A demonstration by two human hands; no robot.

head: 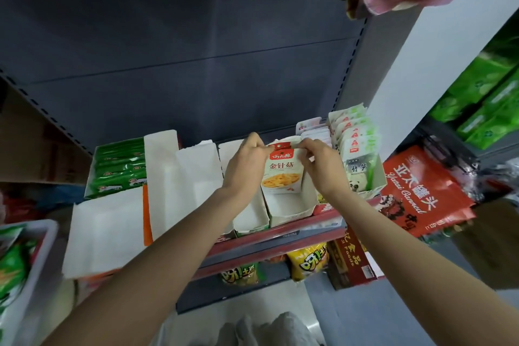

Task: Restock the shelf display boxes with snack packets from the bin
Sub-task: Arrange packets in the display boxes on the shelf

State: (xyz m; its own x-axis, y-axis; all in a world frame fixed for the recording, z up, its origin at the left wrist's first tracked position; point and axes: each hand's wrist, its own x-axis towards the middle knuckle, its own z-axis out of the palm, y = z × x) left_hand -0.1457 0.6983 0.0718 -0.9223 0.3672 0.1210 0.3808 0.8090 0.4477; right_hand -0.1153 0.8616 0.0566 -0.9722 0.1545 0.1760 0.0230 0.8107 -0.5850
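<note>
A white snack packet (282,174) with a red top band and a picture of yellow mushrooms stands upright at the back of a white display box (286,209) on the shelf. My left hand (245,166) pinches the packet's top left corner. My right hand (320,164) pinches its top right corner. To the left of this box stands another white display box (251,219), partly hidden by my left wrist. At the far left edge, a pale bin (39,236) holds green snack packets (12,270).
Several white open boxes (179,177) and a box of green packets (119,168) stand to the left. A box of white-green panda packets (358,154) stands to the right. A red hanging bag (421,191) is at right. Yellow snack bags (307,261) sit on the shelf below.
</note>
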